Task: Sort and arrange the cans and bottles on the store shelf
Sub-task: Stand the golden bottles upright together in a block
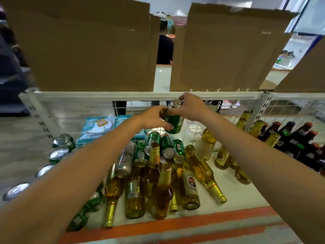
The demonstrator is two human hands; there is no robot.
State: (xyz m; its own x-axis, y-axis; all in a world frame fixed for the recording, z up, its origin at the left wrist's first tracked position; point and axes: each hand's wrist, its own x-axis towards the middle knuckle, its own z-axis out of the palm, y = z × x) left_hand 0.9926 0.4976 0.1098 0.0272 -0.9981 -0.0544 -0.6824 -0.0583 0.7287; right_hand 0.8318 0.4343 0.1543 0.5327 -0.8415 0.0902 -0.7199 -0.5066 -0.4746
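A green can [175, 123] is held up above the pile, tilted, its silver top toward the back. My left hand [153, 118] grips its lower side and my right hand [192, 107] grips it near the top. Below, on the white shelf [241, 192], several clear bottles of yellow liquid [202, 171] lie jumbled together with several green cans [167, 147] and a silver can [125, 160]. Something small and brown shows by my left fingers; I cannot tell what it is.
A row of green cans [58, 154] stands along the left. Upright yellow bottles [258, 128] and dark bottles [292, 138] stand on the right. Cardboard boxes [88, 55] fill the upper shelf. A person [164, 48] stands behind. The shelf's front edge is orange [175, 224].
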